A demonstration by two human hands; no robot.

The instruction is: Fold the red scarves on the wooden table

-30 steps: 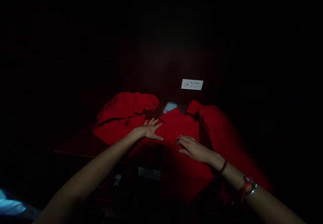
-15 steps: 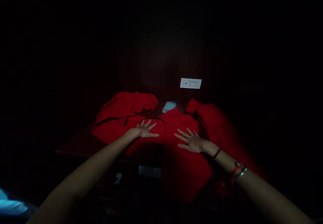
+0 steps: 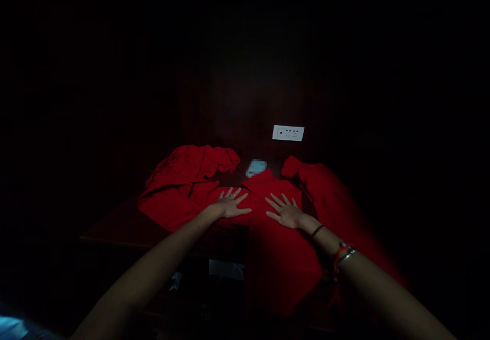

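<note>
Red fringed cloth, like a shawl (image 3: 281, 258), lies across the dark table (image 3: 111, 227), and one flat panel hangs over the front edge. My left hand (image 3: 231, 205) rests palm down, fingers spread, on a red fold left of this panel, its thumb reaching the panel's edge. On the panel itself lies my right hand (image 3: 285, 212), flat with fingers apart. Neither hand grips anything. To the left, a crumpled part of red cloth (image 3: 191, 161) shows tassels. More red cloth (image 3: 333, 192) spreads to the right and fades into shadow. Whether these parts are one piece I cannot tell.
A white socket panel (image 3: 288, 133) is on the dark wall behind the table. A small pale, pixelated item (image 3: 256, 167) lies beyond the cloth. Pale pieces (image 3: 225, 269) show below the table edge. Surroundings are very dark.
My left hand has slid right toward the middle panel. My right hand has shifted slightly left and stays flat. The view has tilted up a little.
</note>
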